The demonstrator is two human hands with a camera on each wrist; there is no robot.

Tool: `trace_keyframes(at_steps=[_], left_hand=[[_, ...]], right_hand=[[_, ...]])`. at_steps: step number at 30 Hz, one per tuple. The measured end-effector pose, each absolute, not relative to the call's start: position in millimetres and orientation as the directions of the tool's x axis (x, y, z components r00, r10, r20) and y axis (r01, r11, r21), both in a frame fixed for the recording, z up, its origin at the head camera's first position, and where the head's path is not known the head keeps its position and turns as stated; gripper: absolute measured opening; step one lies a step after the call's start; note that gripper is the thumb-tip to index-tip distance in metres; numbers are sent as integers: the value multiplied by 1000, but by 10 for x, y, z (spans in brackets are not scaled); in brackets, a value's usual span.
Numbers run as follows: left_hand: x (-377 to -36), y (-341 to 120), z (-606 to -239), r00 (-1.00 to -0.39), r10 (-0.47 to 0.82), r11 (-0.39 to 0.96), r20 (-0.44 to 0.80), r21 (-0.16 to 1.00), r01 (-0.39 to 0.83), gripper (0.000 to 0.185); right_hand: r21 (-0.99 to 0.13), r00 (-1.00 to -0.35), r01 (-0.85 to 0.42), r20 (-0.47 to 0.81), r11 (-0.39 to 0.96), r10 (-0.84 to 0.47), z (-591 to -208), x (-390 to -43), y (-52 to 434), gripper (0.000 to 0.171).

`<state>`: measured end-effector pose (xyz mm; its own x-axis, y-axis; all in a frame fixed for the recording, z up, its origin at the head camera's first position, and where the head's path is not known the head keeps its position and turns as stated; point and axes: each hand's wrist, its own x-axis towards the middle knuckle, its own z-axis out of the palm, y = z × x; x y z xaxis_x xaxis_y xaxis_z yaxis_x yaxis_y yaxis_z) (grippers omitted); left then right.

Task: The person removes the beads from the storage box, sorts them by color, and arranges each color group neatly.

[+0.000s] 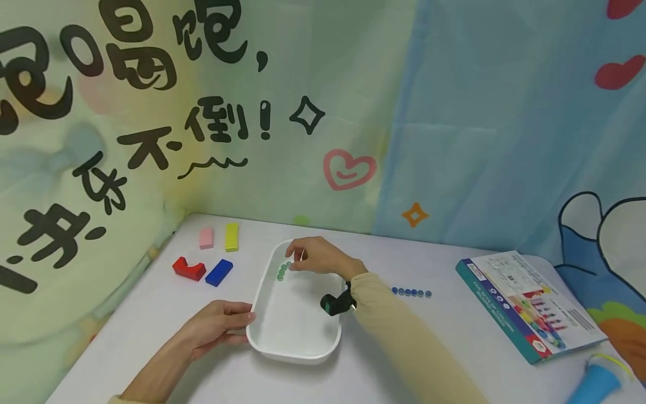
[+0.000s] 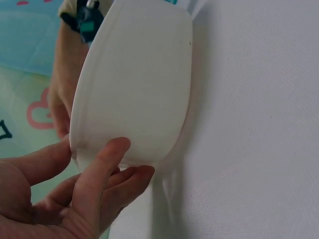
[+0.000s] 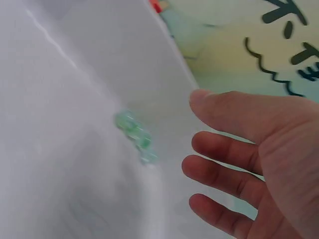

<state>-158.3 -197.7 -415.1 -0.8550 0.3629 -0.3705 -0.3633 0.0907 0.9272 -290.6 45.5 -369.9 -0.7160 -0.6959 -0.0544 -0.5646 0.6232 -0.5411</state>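
My left hand (image 1: 214,328) grips the left side wall of a white plastic tray (image 1: 295,325), its thumb at the rim. In the left wrist view, fingertips of the left hand (image 2: 94,184) press the tray's outer wall (image 2: 134,79). Several green glass beads (image 1: 282,271) lie in a short line inside the tray, along its left wall near the far end. Over the far end of the tray is my right hand (image 1: 323,256), its fingers loosely bent. In the right wrist view nothing shows between those fingers, and the green beads (image 3: 135,135) lie beside the fingertips.
Left of the tray lie a pink block (image 1: 206,238), a yellow block (image 1: 231,237), a red notched block (image 1: 189,269) and a blue block (image 1: 219,272). A row of blue beads (image 1: 411,292), a game box (image 1: 532,306) and a blue cone-like object (image 1: 595,384) are to the right.
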Motion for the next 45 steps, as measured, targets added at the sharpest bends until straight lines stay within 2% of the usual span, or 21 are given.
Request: trace_keyframes(at_steps=[4, 11, 17, 24, 31, 37, 45], left_hand=[[-1581, -1964, -4143, -854, 376, 85, -359, 931, -354, 62], [-1574, -1960, -4135, -859, 389, 58, -332, 940, -337, 62], [-1572, -1966, -4131, -860, 386, 54, -335, 938, -341, 63], [-1566, -1954, -4131, -860, 392, 51, -327, 941, -335, 62], [-1569, -1950, -4128, -863, 384, 54, -328, 941, -334, 58], [-1561, -1950, -4121, -866, 382, 55, -324, 943, -329, 58], [-1574, -1950, -4121, -866, 364, 78, -343, 938, -339, 59]], right_hand=[[-526, -714, -563, -79, 638, -695, -3869, -2919, 291, 26], [-419, -719, -571, -159, 706, -677, -4047, -2914, 152, 25], [-422, -728, -562, -157, 712, -668, -4107, -2905, 132, 25], [-387, -726, -571, -173, 724, -665, -4139, -2902, 145, 13], [-393, -714, -588, -157, 707, -682, -4036, -2881, 192, 13], [-448, -688, -631, -57, 634, -724, -3755, -2843, 432, 14], [-463, -738, -603, 13, 650, -675, -3382, -2660, 1206, 16]])
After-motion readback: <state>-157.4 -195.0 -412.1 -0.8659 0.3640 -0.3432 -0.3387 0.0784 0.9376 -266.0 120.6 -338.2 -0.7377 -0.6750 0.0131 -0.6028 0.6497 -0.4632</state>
